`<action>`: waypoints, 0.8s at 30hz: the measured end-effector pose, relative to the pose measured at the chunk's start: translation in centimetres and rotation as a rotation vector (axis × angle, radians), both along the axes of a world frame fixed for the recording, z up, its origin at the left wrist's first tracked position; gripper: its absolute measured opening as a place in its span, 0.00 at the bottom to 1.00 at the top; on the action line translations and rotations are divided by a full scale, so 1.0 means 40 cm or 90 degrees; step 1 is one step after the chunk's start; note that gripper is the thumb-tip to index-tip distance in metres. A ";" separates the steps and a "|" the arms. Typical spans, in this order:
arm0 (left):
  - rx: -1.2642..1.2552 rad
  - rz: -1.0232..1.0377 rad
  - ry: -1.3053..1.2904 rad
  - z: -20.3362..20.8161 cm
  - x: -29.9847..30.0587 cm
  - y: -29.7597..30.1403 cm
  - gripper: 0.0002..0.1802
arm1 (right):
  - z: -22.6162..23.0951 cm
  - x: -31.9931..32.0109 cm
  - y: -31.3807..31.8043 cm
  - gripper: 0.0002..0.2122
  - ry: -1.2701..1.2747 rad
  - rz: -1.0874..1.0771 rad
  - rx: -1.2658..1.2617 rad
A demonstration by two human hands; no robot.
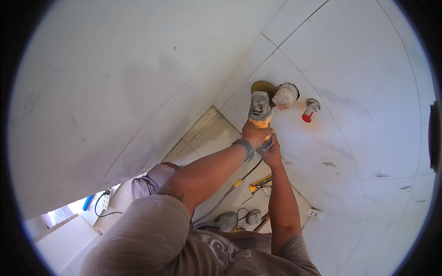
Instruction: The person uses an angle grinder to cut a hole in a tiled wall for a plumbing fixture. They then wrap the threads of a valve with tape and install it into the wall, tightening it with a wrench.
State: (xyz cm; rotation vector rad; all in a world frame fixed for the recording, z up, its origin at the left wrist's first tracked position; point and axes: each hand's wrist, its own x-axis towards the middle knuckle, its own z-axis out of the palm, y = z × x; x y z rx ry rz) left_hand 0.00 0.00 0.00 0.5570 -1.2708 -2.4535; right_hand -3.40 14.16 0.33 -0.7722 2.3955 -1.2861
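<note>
A yellow and grey angle grinder (260, 109) is held up in front of the tiled wall, with its round disc (263, 86) close to the wall surface. Whether the disc touches the tile cannot be told. My left hand (254, 133), with a dark band at its wrist, is closed around the yellow body. Lower down, my right hand (272, 152) grips the rear end by the cord (252, 171). Just right of the disc, a stub wrapped in pale, dusty material (286, 95) sticks out of the wall. Beyond it is a metal valve with a red handle (309, 112).
Below my hands, a yellow tool (261, 183), perhaps a level, lies on the floor tiles. My shoes (226, 221) are near the grinder's cord. A white socket (314, 213) sits low on the right wall. A power strip (106, 200) is at lower left, and a large pale wall (106, 96) rises at left.
</note>
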 end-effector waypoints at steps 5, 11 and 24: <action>-0.014 0.026 0.010 0.002 -0.006 -0.023 0.35 | -0.008 -0.013 -0.025 0.29 0.002 -0.002 -0.025; -0.015 0.024 -0.031 0.013 0.012 -0.011 0.35 | -0.007 0.000 -0.011 0.30 0.002 0.019 -0.039; -0.034 0.033 -0.022 0.022 0.008 -0.024 0.29 | 0.010 0.004 -0.034 0.32 -0.021 -0.005 -0.026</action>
